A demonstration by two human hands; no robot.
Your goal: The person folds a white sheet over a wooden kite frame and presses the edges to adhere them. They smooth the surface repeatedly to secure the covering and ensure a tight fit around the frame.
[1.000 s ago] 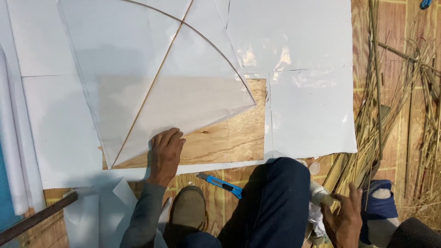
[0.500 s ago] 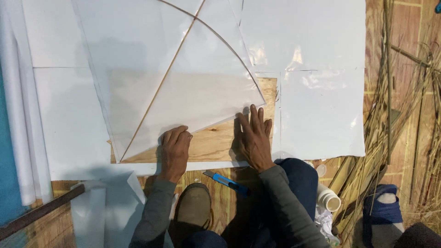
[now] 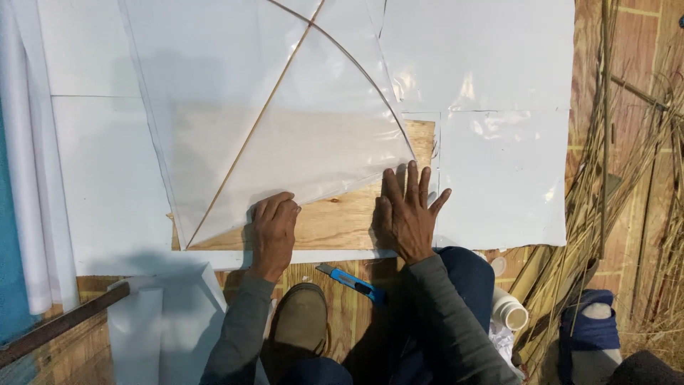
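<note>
Plywood board (image 3: 335,221): kite (image 3: 285,121) tail points near-left.

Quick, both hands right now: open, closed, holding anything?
Left hand: fingers curled, knuckles down on the sheet edge, gripping nothing visible.
Right hand: open, fingers spread flat on the board at the sheet's corner, holding nothing.

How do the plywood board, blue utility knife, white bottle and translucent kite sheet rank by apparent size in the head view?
1. translucent kite sheet
2. plywood board, partly covered
3. blue utility knife and white bottle: look alike, and the bottle is partly hidden, so unranked.
</note>
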